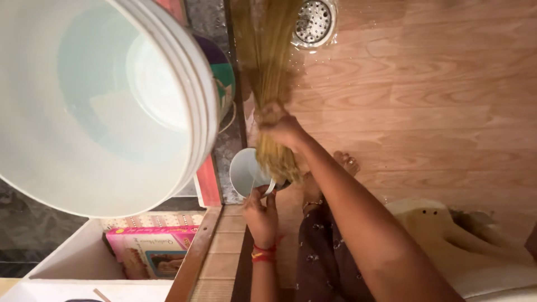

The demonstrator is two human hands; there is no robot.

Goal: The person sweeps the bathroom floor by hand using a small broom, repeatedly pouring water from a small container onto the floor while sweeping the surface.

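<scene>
Right hand [279,124]: closed around the upper part of a broom [271,61] of long yellow-brown bristles, gripping the bundle where it narrows. The bristles fan out away from the person across the wet wood-pattern floor [436,100], their tips near the round metal drain [314,21]; the bound end of the bundle points back toward the person and lies over the mug.

Left hand [260,215]: fingers closed on the handle of a small white mug [244,170], holding it just beside the bound end of the broom. A red thread band [263,253] sits on that wrist.

Mug: held low over the floor's edge, mouth facing the camera, interior pale; contents cannot be told.

Large white bucket [100,106]: fills the upper left of the view, seen from above, close to the camera.

Purple and green container [221,70]: partly hidden behind the bucket's rim.

Pink box [148,251]: lies in a white tub [78,257] at lower left.

Bare foot [347,163]: on the floor, just beyond the right forearm.

Cream plastic stool [447,235]: lower right, beside the person's patterned dark garment [324,257].
</scene>
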